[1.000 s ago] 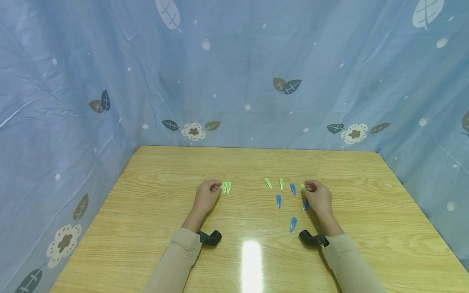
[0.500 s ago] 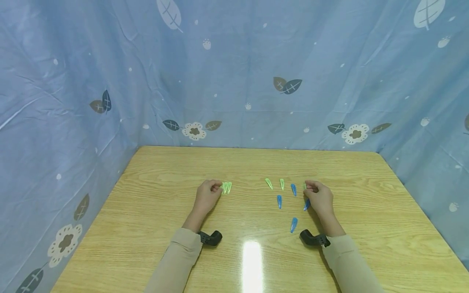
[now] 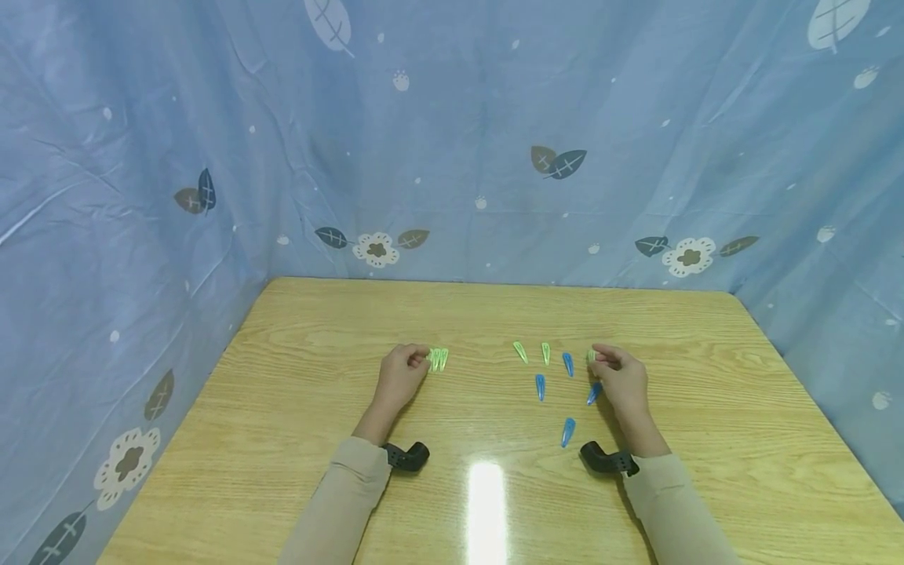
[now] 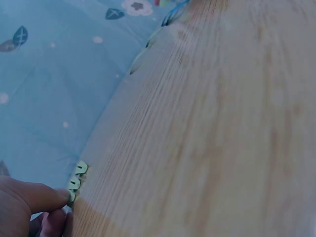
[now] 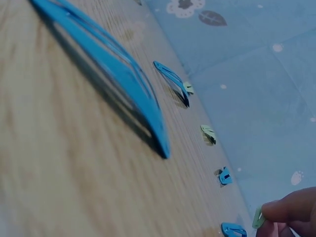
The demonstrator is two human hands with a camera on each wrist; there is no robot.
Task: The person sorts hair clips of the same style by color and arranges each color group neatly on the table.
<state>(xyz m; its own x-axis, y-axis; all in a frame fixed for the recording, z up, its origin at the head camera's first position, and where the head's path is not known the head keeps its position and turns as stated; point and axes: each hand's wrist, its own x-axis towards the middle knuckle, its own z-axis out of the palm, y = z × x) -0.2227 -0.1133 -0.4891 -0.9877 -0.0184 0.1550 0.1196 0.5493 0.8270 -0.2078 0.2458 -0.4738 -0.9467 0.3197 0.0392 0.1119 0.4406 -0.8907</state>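
In the head view my left hand (image 3: 401, 382) rests on the table at the left end of a short row of green snap hair clips (image 3: 438, 359). Its thumb and index finger pinch the leftmost one, mostly hidden behind the fingertips; two neighbours (image 4: 78, 175) show past them in the left wrist view. My right hand (image 3: 623, 386) pinches another green hair clip (image 5: 258, 217) by one end between thumb and fingers. Just below that hand lies a blue hair clip (image 3: 594, 394), and left of it a second blue clip (image 3: 568, 364).
Two loose green clips (image 3: 546, 353) lie between the hands, toward the right. Further blue clips (image 3: 540, 387) lie nearer the person, one (image 3: 568, 431) closest. The wooden table (image 3: 318, 314) ends at a blue patterned curtain (image 3: 452, 157).
My right hand has shifted slightly right with the green hair clip, uncovering more of the blue clip below it. The left hand stays at its row.
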